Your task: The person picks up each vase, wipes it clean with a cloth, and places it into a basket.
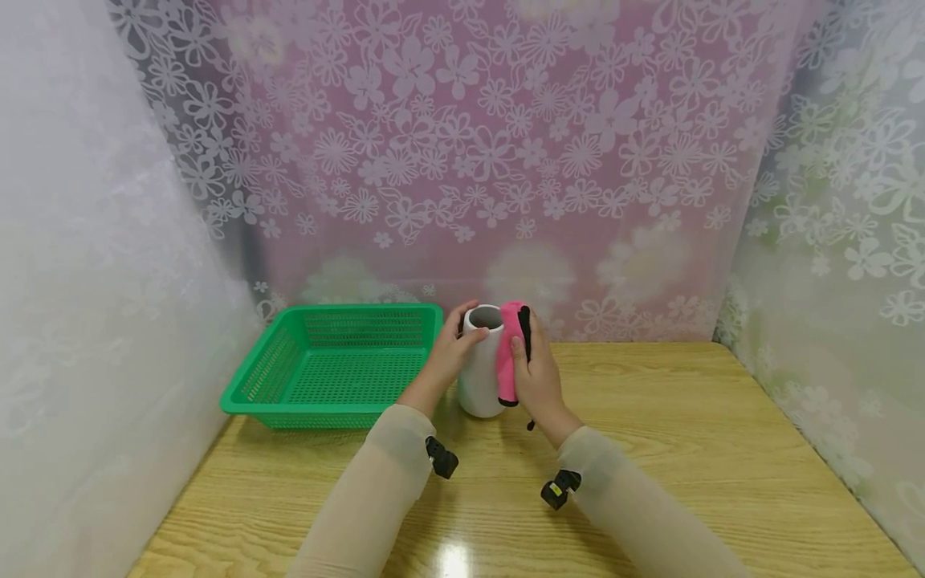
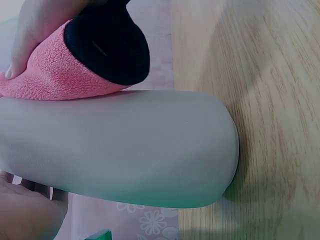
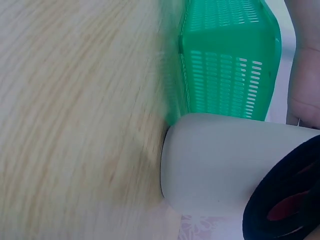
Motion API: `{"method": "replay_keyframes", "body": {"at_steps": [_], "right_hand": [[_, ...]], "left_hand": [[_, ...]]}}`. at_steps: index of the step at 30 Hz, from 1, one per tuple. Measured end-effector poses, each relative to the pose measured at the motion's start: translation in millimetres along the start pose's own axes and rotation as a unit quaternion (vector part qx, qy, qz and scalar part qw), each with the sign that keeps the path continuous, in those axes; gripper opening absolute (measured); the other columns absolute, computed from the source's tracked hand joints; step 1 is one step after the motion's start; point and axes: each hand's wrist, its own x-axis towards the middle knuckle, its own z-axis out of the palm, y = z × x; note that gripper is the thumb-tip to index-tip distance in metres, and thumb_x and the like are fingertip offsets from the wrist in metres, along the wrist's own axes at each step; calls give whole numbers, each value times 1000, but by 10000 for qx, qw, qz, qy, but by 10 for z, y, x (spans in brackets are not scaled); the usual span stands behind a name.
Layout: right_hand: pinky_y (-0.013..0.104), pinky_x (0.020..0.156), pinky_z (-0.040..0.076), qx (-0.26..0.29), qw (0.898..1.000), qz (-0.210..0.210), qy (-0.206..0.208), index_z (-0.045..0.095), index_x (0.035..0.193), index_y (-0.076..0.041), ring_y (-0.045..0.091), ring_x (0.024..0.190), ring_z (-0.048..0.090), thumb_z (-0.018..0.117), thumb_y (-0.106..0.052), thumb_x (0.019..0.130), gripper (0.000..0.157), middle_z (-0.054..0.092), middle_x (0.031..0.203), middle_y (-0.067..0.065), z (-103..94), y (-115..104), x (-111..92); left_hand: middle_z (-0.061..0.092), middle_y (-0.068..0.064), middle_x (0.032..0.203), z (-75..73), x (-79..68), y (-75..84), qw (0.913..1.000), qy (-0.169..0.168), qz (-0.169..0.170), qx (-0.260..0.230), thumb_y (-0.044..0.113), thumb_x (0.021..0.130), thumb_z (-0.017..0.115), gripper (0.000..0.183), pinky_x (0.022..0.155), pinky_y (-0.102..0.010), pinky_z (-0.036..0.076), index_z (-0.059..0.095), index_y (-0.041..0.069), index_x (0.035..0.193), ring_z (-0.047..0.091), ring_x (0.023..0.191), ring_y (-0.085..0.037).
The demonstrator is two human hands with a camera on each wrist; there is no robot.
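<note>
A tall white vase with a round open mouth stands upright on the table. Near its top, my left hand grips the left side, thumb at the rim and fingers round the far side. My right hand holds a folded pink fleecy cloth with black edging against the vase's right side. The left wrist view shows the pink cloth touching the smooth vase wall. In the right wrist view, the black edging forms a loop that hides part of the vase.
A green perforated plastic basket sits to the left, close beside the left hand. The wooden table extends to the right and front. Flower-patterned curtains hang behind the table and along both sides.
</note>
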Motion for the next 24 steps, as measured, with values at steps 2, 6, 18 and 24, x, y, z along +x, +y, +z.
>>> {"method": "replay_keyframes", "body": {"at_steps": [2,6,18,24], "right_hand": [[58,98,44,75,9999,127,11,14,162,-23,37,124,52,36,-40,109,60,34,157,12,13,-3,-8],[58,103,41,254,9987,431,-17,14,162,-21,36,130,48,33,-44,109,61,32,157,13,38,0,-19],[53,112,34,520,9909,1226,-172,20,161,-25,30,140,40,30,-50,107,60,35,157,8,76,81,-72],[53,117,25,525,9840,1677,-279,13,162,-24,31,147,27,28,-55,106,66,24,164,8,91,130,-108]], "left_hand": [[48,-16,142,2,2,6,10000,9,2,-9,18,99,60,61,104,-50,42,35,7,154,50,125,-32],[47,-18,143,7,11,4,10000,16,26,-25,16,99,60,62,105,-51,41,34,4,154,49,126,-34],[47,-17,144,-7,-1,-21,10000,-54,79,-7,15,99,57,60,106,-52,39,34,7,154,49,128,-33],[47,-15,145,1,-13,-11,10000,-30,93,-14,17,100,58,58,107,-51,38,36,10,153,48,128,-32]]}}
